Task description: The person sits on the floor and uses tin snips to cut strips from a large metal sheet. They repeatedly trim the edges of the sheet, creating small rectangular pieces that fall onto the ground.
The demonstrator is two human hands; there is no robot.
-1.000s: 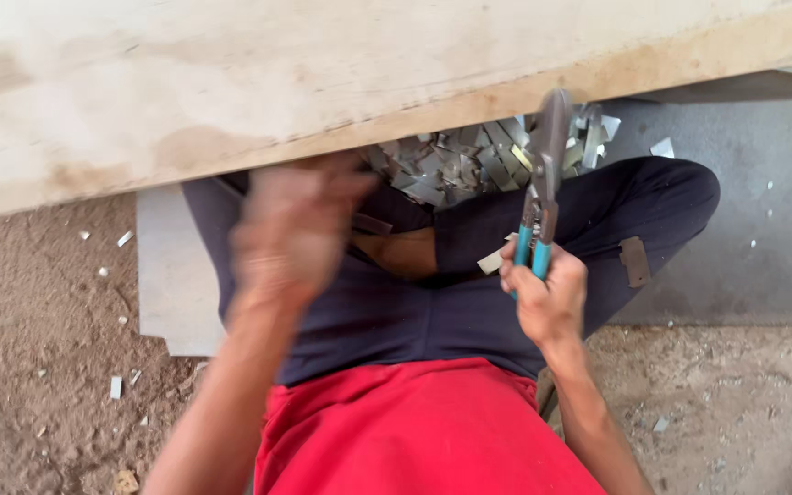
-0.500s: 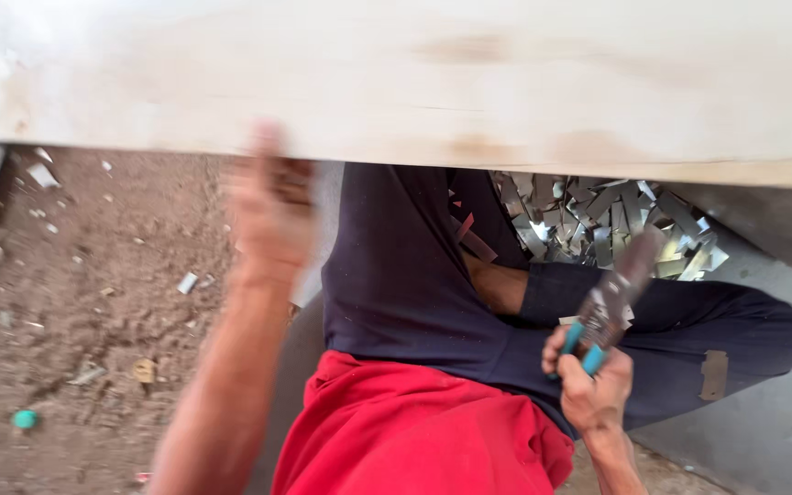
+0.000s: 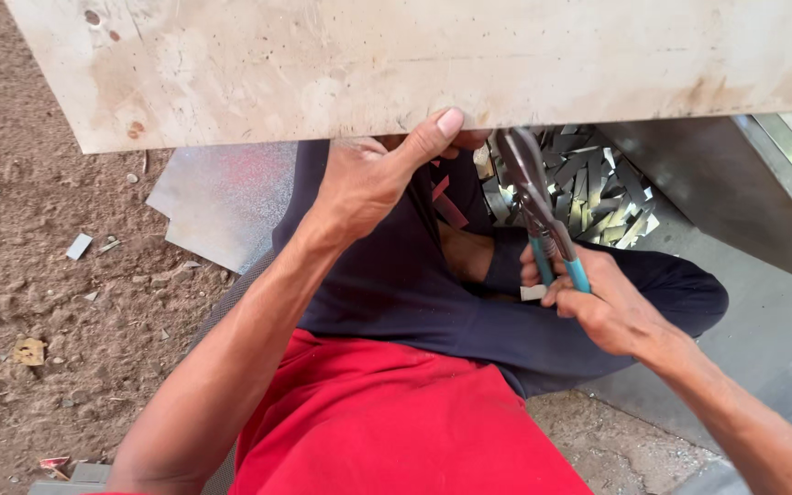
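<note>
My left hand (image 3: 373, 174) grips the near edge of a pale wooden board (image 3: 433, 60), thumb on top and fingers hidden underneath. My right hand (image 3: 602, 307) is closed around the blue handles of metal snips (image 3: 533, 197), whose grey jaws point up toward the board's edge just right of my left thumb. A small pale scrap (image 3: 533, 292) sits by my right fingers. I sit cross-legged in dark trousers (image 3: 469, 302) and a red shirt (image 3: 396, 422).
A pile of cut metal strips (image 3: 598, 188) lies under the board ahead of my legs. A grey metal sheet (image 3: 222, 197) lies on the dirt to the left, another large sheet (image 3: 763, 302) to the right. Small debris dots the dirt ground (image 3: 57, 302).
The view swung left then steadied. My left hand rose from beside my lap and took hold of the board's edge. The snips moved up from my knee toward the board's edge.
</note>
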